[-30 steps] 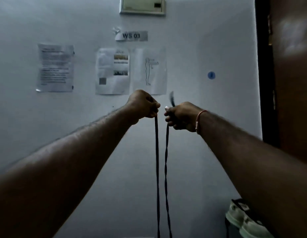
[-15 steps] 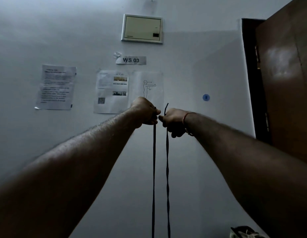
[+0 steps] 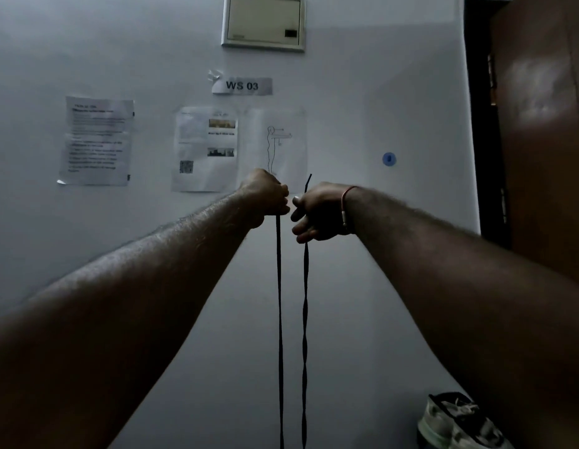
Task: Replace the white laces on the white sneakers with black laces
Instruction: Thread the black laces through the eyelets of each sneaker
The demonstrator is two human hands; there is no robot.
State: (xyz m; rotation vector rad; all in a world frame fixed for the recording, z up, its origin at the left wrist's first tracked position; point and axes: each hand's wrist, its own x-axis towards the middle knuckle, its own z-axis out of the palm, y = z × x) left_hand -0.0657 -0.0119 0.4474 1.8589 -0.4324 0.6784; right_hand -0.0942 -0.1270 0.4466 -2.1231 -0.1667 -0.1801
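Note:
Both my arms are stretched out in front of me at chest height. My left hand (image 3: 265, 197) grips one strand of a black lace (image 3: 279, 319) in a fist. My right hand (image 3: 317, 212) pinches the other strand (image 3: 305, 319), whose tip sticks up above the fingers. Both strands hang straight down side by side and leave the frame at the bottom. A white sneaker (image 3: 456, 422) with dark lacing shows at the bottom right, partly hidden behind my right forearm.
A pale wall (image 3: 362, 286) stands straight ahead with taped paper sheets (image 3: 97, 140), a "WS 03" label (image 3: 242, 85) and a framed panel (image 3: 263, 23). A brown wooden door (image 3: 547, 140) fills the right side.
The view has tipped down a little, bringing the sneaker back into sight at the bottom right. My hands keep holding the two lace strands close together.

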